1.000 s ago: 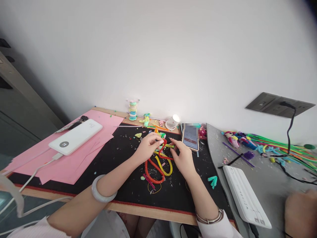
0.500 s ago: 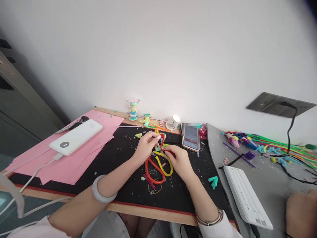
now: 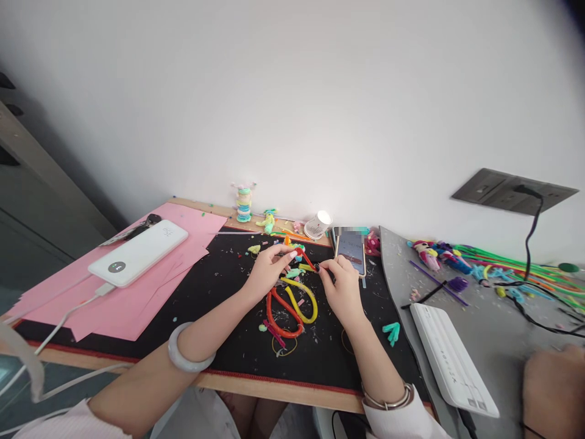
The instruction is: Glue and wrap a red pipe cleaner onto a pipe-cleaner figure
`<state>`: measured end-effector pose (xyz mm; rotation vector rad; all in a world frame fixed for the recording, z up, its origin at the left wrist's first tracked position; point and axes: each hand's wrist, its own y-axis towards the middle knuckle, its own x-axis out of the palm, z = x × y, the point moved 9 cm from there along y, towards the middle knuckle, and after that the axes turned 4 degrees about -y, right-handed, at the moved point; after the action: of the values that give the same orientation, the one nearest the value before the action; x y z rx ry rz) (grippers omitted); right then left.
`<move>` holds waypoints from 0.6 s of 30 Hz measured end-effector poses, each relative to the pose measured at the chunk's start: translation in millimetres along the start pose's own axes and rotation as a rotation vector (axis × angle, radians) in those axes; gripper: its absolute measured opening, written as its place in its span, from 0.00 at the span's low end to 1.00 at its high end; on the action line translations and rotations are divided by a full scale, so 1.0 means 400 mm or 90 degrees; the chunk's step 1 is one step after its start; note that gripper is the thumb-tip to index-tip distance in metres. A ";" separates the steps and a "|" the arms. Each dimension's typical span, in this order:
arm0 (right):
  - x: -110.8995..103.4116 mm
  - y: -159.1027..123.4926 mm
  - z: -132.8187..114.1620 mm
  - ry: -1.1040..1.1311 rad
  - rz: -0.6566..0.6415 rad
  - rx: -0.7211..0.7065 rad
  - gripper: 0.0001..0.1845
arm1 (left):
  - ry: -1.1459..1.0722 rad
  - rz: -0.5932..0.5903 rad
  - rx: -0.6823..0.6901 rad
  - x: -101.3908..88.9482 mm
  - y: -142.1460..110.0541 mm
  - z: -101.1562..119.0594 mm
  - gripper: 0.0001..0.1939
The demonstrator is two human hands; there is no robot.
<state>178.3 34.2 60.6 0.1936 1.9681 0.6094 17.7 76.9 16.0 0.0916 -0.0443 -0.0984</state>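
Observation:
My left hand (image 3: 269, 269) pinches one end of a short red pipe cleaner (image 3: 307, 258) above the black mat (image 3: 219, 305). At its other end my right hand (image 3: 343, 291) is closed in a pinch, with a small dark bit at the fingertips that I cannot make out. The red piece stretches nearly straight between the hands. Below them lie a looped red-orange pipe cleaner (image 3: 287, 333) and a curved yellow one (image 3: 312, 312). A thin elastic band (image 3: 284, 355) and a magenta piece (image 3: 274, 332) sit in front of the loops.
Behind my right hand a phone (image 3: 351, 253) leans near a white paper cup (image 3: 318, 224). Pink sheets (image 3: 137, 314) with a white power bank (image 3: 139, 253) cover the left. Another power bank (image 3: 452, 360), pipe cleaners (image 3: 498, 262) and another person's blurred hand (image 3: 553, 390) are at right.
My right hand has moved right and slightly up, and the red piece has gone from curved to nearly straight. The left hand stays almost in place.

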 end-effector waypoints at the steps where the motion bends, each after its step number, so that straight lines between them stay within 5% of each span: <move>1: -0.002 0.000 0.003 0.004 0.006 0.001 0.08 | 0.002 -0.001 -0.004 0.001 0.001 -0.003 0.14; 18: -0.046 0.002 0.057 -0.066 0.064 0.050 0.08 | 0.148 -0.064 0.077 0.014 0.005 0.006 0.09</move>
<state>206.9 35.1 67.6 0.3668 1.8913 0.5756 23.3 78.2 18.9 0.2260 0.1876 -0.1847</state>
